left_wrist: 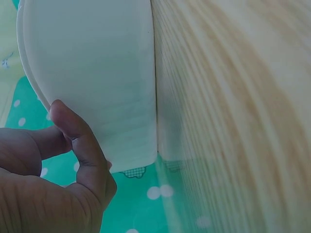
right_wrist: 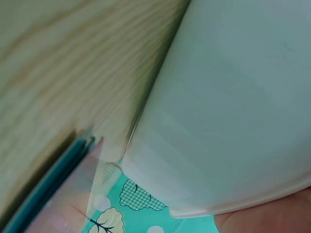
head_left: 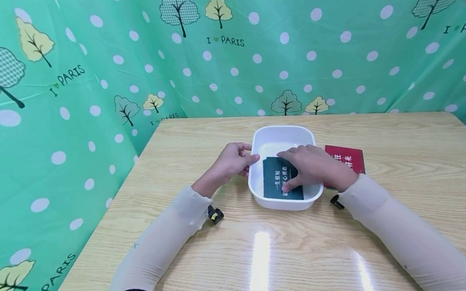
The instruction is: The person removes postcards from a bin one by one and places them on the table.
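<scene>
A white plastic basin [head_left: 270, 203] stands on the table, and a dark green notebook [head_left: 272, 179] with white lettering lies inside it. At the basin's left rim my left hand [head_left: 233, 160] pinches the edge, thumb over the top; the left wrist view shows that hand [left_wrist: 73, 165] against the basin's outer wall [left_wrist: 102, 87]. Reaching over the right rim, my right hand [head_left: 312, 163] spreads its fingers and thumb over the green notebook's cover. Only a bit of the right hand [right_wrist: 272, 213] shows in the right wrist view, below the basin's wall [right_wrist: 228, 107].
Right of the basin lies a red notebook [head_left: 350, 157] with white lettering, partly behind my right forearm; a dark green edge shows under it. The wood-grain table [head_left: 211, 269] extends around. A green dotted curtain [head_left: 258, 58] hangs behind.
</scene>
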A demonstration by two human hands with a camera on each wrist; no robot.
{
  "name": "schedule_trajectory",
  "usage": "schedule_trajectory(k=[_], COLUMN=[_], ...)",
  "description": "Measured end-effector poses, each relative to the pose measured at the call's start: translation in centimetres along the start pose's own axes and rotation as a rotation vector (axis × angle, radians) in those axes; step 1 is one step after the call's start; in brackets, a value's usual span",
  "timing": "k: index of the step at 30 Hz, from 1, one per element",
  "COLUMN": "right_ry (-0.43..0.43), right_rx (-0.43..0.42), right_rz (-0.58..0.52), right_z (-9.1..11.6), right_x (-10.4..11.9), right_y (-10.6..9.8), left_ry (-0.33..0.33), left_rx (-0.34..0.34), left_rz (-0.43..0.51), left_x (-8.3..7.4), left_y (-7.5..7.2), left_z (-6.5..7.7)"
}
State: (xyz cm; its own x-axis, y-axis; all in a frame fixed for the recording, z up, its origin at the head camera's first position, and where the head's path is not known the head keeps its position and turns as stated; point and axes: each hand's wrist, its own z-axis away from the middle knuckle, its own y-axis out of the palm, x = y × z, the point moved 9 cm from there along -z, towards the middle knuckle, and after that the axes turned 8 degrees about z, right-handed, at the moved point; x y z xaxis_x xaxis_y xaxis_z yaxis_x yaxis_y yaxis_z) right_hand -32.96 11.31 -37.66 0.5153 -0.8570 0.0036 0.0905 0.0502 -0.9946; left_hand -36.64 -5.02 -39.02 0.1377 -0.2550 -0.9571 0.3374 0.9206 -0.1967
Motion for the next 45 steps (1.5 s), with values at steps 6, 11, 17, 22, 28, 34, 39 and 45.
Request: schedule_trajectory(k=[6, 11, 17, 22, 28, 34, 39, 45], right_ry=[-0.006, -0.01, -0.006, -0.007, 0.0, 0.032, 0.031, 0.02], right_rx=[-0.007, -0.022, -0.037, -0.048, -0.042, -0.031, -0.06, -0.127], right_rz=[0.003, 0.014, 0.009, 0.001, -0.02, -0.065, -0.095, -0.098], right_z=[-0.1, -0.2, -0.2, -0.2, -0.3, -0.2, -0.2, 0.2], right_x=[0.0, 0.0, -0.1, -0.1, 0.0, -0.2, -0.3, 0.0], right_y=[0.0, -0.1, -0.1, -0.2, -0.3, -0.6, -1.1, -2.4], left_ry=[-0.005, 0.002, 0.005, 0.005, 0.008, 0.009, 0.01, 0.01], left_rx=[0.006, 0.008, 0.01, 0.008, 0.002, 0.007, 0.006, -0.003], left_rz=[0.006, 0.016, 0.02, 0.018, 0.013, 0.02, 0.02, 0.007], left_x=[0.0, 0.0, 0.1, 0.1, 0.1, 0.0, 0.1, 0.0], left_y=[0.0, 0.0, 0.0, -0.1, -0.1, 0.0, 0.0, 0.0], left_z=[0.1, 0.1, 0.1, 0.1, 0.1, 0.1, 0.0, 0.0])
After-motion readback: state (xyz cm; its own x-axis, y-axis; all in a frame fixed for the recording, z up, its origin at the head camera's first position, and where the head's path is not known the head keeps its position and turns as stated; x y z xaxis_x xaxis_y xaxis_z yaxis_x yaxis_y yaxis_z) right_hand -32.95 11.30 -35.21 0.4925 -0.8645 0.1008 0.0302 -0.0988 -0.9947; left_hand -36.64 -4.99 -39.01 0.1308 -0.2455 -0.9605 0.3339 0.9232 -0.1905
